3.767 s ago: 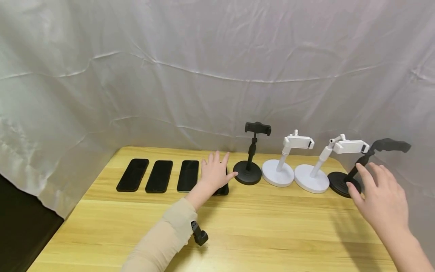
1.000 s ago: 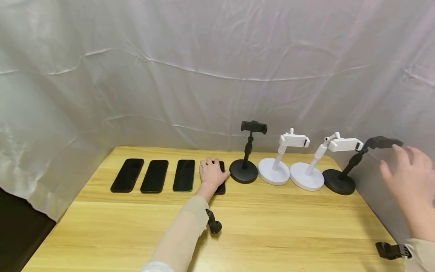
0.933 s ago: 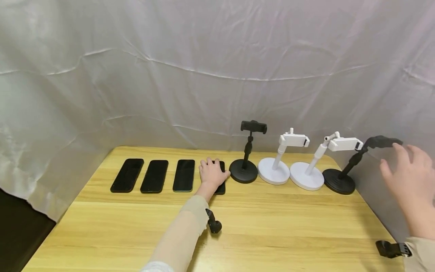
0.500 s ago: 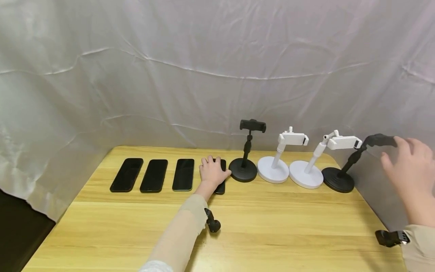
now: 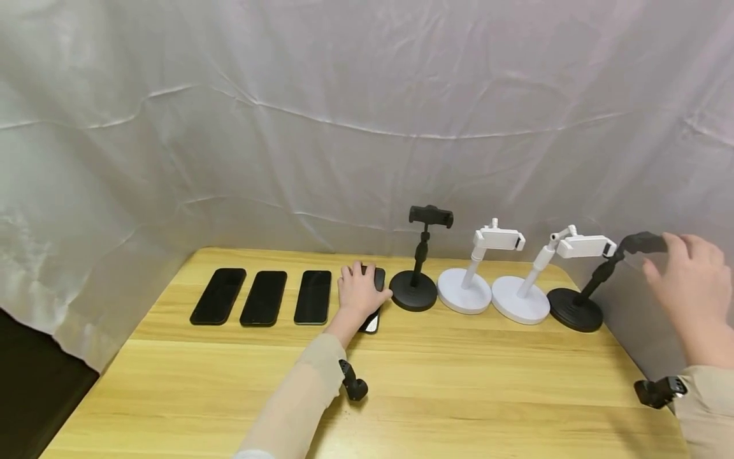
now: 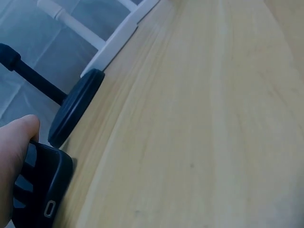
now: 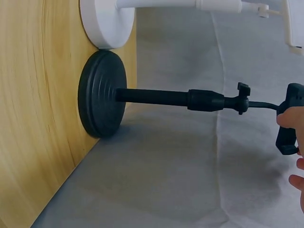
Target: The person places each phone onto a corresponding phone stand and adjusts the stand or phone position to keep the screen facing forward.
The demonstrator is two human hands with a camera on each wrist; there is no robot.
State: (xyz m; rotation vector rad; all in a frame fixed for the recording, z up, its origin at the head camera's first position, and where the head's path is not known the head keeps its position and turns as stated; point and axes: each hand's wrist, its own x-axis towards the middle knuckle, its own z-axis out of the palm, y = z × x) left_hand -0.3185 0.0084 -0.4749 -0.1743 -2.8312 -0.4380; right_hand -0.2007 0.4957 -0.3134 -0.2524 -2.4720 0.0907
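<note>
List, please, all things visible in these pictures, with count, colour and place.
Table: one, yellowish wood, across the foreground
Cloth: count unclear, grey, behind the table
Dark area: one, black, lower-left corner, identity unclear
Black stands: two, black, ends of the stand row
White stands: two, white, between the black stands
Loose phones: three, black, flat in a row at left
Fourth phone: one, black, between loose phones and stands
Wrist cameras: two, black, one per wrist
Sleeves: two, beige, on the forearms
Left hand: one, bare, gripping the fourth phone
Right hand: one, bare, gripping the rightmost black stand near its top
</note>
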